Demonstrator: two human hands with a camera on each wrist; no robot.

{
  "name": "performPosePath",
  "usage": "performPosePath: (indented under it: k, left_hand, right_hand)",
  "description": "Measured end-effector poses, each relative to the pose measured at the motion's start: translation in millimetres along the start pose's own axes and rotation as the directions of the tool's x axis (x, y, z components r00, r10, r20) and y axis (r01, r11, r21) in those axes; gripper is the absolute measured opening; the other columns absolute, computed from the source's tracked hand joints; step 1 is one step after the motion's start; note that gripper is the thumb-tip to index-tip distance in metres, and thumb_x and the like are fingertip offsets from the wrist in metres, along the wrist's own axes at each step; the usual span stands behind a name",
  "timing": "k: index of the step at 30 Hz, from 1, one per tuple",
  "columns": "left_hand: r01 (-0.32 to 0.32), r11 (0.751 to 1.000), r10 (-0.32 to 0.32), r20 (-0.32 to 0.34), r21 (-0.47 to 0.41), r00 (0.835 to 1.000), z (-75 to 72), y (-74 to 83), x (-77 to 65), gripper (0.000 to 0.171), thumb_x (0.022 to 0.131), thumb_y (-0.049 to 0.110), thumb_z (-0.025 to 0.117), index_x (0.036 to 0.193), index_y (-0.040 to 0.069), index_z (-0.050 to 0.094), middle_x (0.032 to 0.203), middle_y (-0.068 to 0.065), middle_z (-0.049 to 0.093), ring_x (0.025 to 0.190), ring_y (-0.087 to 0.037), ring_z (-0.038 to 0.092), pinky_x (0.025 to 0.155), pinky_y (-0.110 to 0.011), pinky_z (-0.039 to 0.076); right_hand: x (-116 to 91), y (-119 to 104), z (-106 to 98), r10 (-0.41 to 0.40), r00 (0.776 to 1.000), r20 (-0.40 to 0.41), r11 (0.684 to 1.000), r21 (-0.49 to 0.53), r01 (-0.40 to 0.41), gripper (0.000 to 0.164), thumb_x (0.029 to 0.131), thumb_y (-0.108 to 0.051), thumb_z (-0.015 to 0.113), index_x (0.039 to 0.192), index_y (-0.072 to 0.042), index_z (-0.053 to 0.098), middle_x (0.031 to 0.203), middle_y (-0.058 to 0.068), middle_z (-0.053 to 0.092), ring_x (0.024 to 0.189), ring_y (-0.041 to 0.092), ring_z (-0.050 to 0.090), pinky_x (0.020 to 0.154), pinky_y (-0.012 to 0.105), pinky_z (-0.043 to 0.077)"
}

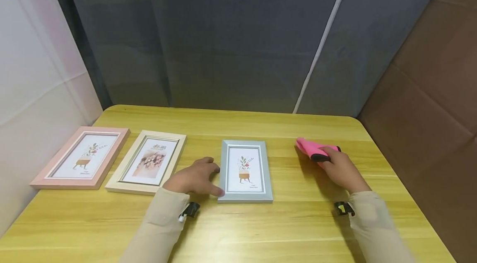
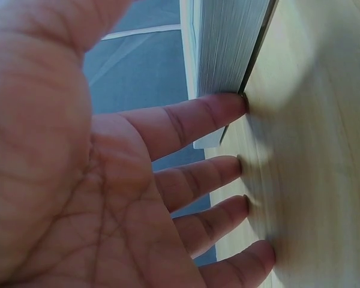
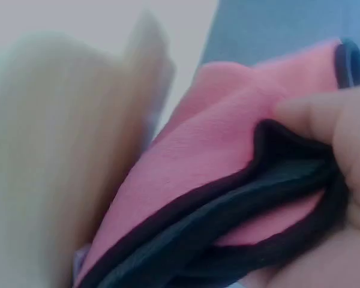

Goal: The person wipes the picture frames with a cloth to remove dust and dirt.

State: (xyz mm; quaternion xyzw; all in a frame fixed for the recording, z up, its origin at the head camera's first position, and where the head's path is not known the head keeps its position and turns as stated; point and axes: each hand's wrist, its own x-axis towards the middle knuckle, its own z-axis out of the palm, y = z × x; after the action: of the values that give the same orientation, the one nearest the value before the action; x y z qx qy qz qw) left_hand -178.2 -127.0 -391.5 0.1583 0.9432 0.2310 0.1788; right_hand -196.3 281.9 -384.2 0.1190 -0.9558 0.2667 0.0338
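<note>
Blue-gray pic frame [image 1: 244, 170] lies flat just R of your L hand [image 1: 195, 177], the nearer one, w/ loosely extended fingers [image 2: 183, 123] touching its L edge, long axis running fwd from you, while your R hand [image 1: 340, 170], pinching the pink cloth [image 1: 311, 147], has it well off to the L.

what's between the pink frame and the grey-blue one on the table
The cream frame, then the left hand, lie between the pink frame and the grey-blue frame; the head view shows this.
</note>
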Motion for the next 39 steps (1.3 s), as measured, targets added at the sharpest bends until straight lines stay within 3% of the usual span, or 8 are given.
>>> performPosePath:
  k: [5,9,12,15,17,20,28,39]
  left_hand:
    - [-0.001,1.0,0.001,-0.004,-0.009,1.0,0.8,-1.1,0.0,0.073,0.072,0.039,0.086,0.129,0.002,0.062,0.151,-0.026,0.036,0.139,-0.044,0.033,0.108,-0.057,0.035]
    - [-0.002,1.0,0.002,-0.002,-0.019,1.0,1.7,0.8,-1.0,0.074,0.073,0.039,0.086,0.132,0.002,0.06,0.152,-0.026,0.035,0.139,-0.044,0.032,0.108,-0.059,0.034]
    - [-0.002,1.0,0.002,0.003,-0.014,1.0,3.1,1.2,-1.2,0.077,0.073,0.04,0.085,0.134,0.002,0.058,0.153,-0.026,0.033,0.14,-0.044,0.03,0.109,-0.059,0.033]
    - [0.001,1.0,-0.001,0.009,-0.007,1.0,3.5,2.1,-1.5,0.079,0.072,0.043,0.085,0.134,0.002,0.057,0.154,-0.025,0.032,0.141,-0.043,0.029,0.109,-0.058,0.032]
    - [0.004,1.0,-0.004,0.013,-0.005,1.0,3.4,2.2,-1.3,0.081,0.072,0.044,0.085,0.134,0.002,0.056,0.154,-0.026,0.031,0.142,-0.042,0.028,0.11,-0.058,0.032]
    - [0.002,1.0,-0.002,0.019,0.003,1.0,2.5,2.1,-1.7,0.081,0.073,0.044,0.085,0.135,0.001,0.055,0.154,-0.027,0.03,0.143,-0.043,0.026,0.11,-0.058,0.031]
    - [-0.015,1.0,0.014,0.04,0.022,0.999,0.1,1.0,-4.2,0.081,0.076,0.043,0.084,0.136,-0.002,0.052,0.154,-0.03,0.028,0.143,-0.045,0.022,0.112,-0.06,0.027]
    - [0.004,1.0,-0.005,0.055,0.028,0.998,2.1,4.2,-3.1,0.082,0.079,0.042,0.083,0.14,-0.001,0.05,0.156,-0.027,0.027,0.145,-0.044,0.02,0.113,-0.06,0.024]
  right_hand:
    - [-0.4,-43.7,4.3,0.009,0.997,-0.076,0.992,0.125,0.0,0.032,0.099,-0.015,0.06,0.129,-0.005,0.063,0.112,0.015,0.069,0.094,0.029,0.061,0.083,0.046,0.048]
    - [-11.4,-79.0,19.6,-0.135,0.99,-0.043,0.987,0.082,0.138,0.032,0.096,-0.007,0.062,0.128,-0.007,0.064,0.114,0.011,0.069,0.095,0.027,0.063,0.085,0.047,0.051]
    - [-26.2,-100.2,34.5,-0.253,0.966,0.054,0.967,0.02,0.252,0.033,0.096,-0.004,0.062,0.128,-0.005,0.064,0.125,0.014,0.066,0.113,0.032,0.062,0.098,0.051,0.048]
    - [-41.3,-113.2,47.0,-0.325,0.924,0.2,0.939,-0.043,0.34,0.033,0.095,-0.003,0.063,0.128,-0.002,0.064,0.132,0.018,0.061,0.125,0.035,0.055,0.104,0.05,0.043]
    - [-48.6,-117.9,53.6,-0.342,0.893,0.293,0.922,-0.081,0.38,0.036,0.093,0.0,0.063,0.129,-0.001,0.064,0.136,0.02,0.058,0.13,0.036,0.051,0.106,0.051,0.04]
    - [-53.5,-121.1,61.9,-0.33,0.872,0.361,0.907,-0.134,0.399,0.039,0.091,0.004,0.062,0.129,-0.003,0.064,0.138,0.02,0.057,0.131,0.038,0.049,0.106,0.052,0.041]
    - [-39.5,-125.0,71.9,-0.291,0.88,0.375,0.906,-0.189,0.38,0.044,0.089,0.004,0.057,0.132,-0.003,0.061,0.141,0.021,0.053,0.134,0.038,0.045,0.11,0.05,0.035]
    - [30.8,-121.9,83.3,-0.138,0.918,0.371,0.941,-0.24,0.238,0.044,0.092,0.0,0.059,0.136,-0.006,0.059,0.148,0.019,0.046,0.14,0.035,0.038,0.115,0.046,0.028]
